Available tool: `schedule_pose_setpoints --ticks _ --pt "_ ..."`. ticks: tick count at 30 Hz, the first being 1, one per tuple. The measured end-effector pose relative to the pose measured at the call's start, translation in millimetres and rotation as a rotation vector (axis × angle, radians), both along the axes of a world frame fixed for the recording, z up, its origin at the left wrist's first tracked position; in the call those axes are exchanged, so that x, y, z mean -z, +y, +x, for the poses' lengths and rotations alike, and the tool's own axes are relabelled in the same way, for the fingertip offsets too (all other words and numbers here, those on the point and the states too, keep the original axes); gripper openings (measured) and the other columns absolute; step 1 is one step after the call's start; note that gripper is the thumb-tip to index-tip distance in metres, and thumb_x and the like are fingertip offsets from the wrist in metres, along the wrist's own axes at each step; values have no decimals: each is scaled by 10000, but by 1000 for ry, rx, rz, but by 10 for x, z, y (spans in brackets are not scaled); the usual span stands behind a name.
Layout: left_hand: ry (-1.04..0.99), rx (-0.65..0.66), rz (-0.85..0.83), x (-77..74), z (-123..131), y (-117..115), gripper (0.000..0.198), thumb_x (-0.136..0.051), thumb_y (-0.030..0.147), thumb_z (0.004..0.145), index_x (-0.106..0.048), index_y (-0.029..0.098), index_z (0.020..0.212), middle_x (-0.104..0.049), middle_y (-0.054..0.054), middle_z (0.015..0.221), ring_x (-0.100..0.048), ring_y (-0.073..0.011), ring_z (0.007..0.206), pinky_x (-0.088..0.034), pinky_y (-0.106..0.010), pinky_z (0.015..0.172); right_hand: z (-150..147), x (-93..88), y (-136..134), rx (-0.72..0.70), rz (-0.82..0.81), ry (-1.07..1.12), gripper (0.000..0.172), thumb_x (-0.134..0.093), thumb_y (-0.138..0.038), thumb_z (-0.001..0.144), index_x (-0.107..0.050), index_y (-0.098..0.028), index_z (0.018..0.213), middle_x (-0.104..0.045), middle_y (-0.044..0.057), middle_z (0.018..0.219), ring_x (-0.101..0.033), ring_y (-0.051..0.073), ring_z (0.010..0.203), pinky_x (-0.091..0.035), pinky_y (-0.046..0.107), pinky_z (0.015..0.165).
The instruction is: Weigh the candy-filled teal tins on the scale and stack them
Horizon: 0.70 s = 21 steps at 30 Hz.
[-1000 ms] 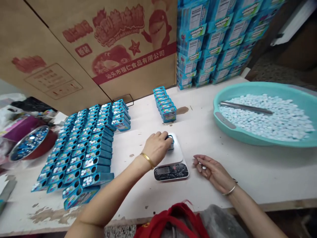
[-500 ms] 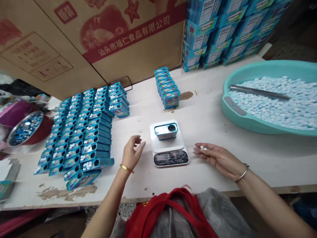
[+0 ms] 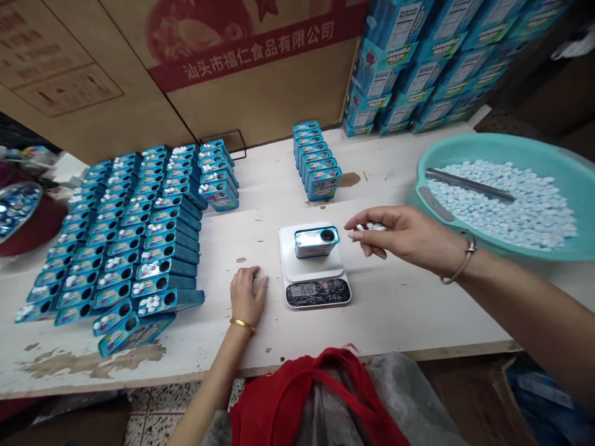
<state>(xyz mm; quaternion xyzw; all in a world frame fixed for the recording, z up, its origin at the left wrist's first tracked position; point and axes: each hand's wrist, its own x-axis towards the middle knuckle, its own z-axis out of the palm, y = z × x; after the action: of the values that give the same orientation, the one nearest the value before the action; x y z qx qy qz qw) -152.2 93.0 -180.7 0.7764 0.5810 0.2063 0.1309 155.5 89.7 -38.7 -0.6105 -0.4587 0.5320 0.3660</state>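
Note:
My right hand [image 3: 400, 234] hangs above the table just right of the scale, pinching a few white mints [image 3: 372, 227] between fingers and thumb. A small blue tin [image 3: 317, 242] with a round hole in its silver top sits on a white digital kitchen scale [image 3: 312, 266]. My left hand [image 3: 246, 296] rests flat on the table left of the scale, holding nothing and touching only the tabletop. A gold bangle circles its wrist.
Rows of open blue tins [image 3: 139, 248] holding mints fill the table's left side. A stack of blue tins [image 3: 317, 161] stands behind the scale. At right is a turquoise basin [image 3: 493, 148] of pale mints with a metal scoop [image 3: 469, 184]. Blue cartons [image 3: 409, 68] and cardboard [image 3: 251, 80] stand behind.
My left hand has let go of the tin and moved down to the table beside the scale. My right hand has lifted the mints up and toward the tin.

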Motion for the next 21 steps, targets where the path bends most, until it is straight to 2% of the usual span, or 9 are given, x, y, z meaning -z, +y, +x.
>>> schedule_pose_setpoints --ticks 4,7,9,11,13,14,15,18,21 --pt "-1 -10 4 47 -28 -15 205 -512 324 856 -537 174 994 -559 -66 887 -531 -218 849 -435 -377 771 -160 -128 165 -110 37 -78 137 -712 -231 701 -687 -138 798 -550 -21 452 -471 72 413 -325 177 368" --pt "-112 -3 1 -27 5 -13 217 -510 328 865 -532 173 1015 -556 -55 882 -529 -193 812 -444 -356 754 -197 -106 205 -132 6 -68 172 -701 -255 710 -664 -129 820 -551 -19 466 -473 75 434 -345 189 392" --pt "-236 53 24 -166 93 18 275 -516 340 866 -505 180 1089 -551 -62 945 -535 -174 817 -454 -334 747 -179 -56 207 -116 -6 -64 233 -701 -306 706 -654 -124 844 -555 -16 480 -472 81 446 -356 206 410" --pt "-309 160 91 -361 240 89 432 -563 387 835 -445 191 1202 -530 -91 1070 -539 -188 904 -456 -338 773 -134 10 193 -72 0 -46 297 -696 -362 702 -646 -124 872 -563 -14 504 -468 82 455 -356 218 428" --pt "-276 296 160 -571 432 204 659 -623 474 769 -362 190 1304 -485 -132 1201 -500 -244 1052 -432 -380 845 -71 82 163 -10 4 -14 349 -692 -410 694 -635 -126 889 -567 -16 520 -456 78 458 -346 225 442" --pt "-226 371 178 -666 538 279 710 -627 498 756 -341 187 1327 -476 -143 1230 -479 -264 1095 -413 -396 871 -35 120 141 21 0 9 372 -694 -428 686 -629 -127 894 -568 -18 526 -452 76 460 -341 227 449" --pt "-162 448 179 -749 646 365 689 -612 499 769 -352 185 1325 -492 -142 1223 -478 -270 1099 -398 -400 878 4 160 113 49 -9 35 395 -700 -444 674 -626 -127 897 -568 -19 530 -449 76 461 -337 229 453" --pt "11 613 154 -897 973 671 424 -524 399 852 -475 185 1214 -589 -101 1074 -535 -236 964 -379 -368 806 122 303 5 135 -57 117 455 -723 -477 631 -623 -123 900 -571 -13 540 -445 77 463 -322 234 456" --pt "31 589 208 -893 1286 1021 367 -521 363 851 -507 181 1169 -602 -86 1039 -539 -230 931 -364 -350 763 220 512 -118 241 -116 186 484 -742 -486 597 -624 -119 889 -567 -9 532 -438 78 463 -307 235 459"
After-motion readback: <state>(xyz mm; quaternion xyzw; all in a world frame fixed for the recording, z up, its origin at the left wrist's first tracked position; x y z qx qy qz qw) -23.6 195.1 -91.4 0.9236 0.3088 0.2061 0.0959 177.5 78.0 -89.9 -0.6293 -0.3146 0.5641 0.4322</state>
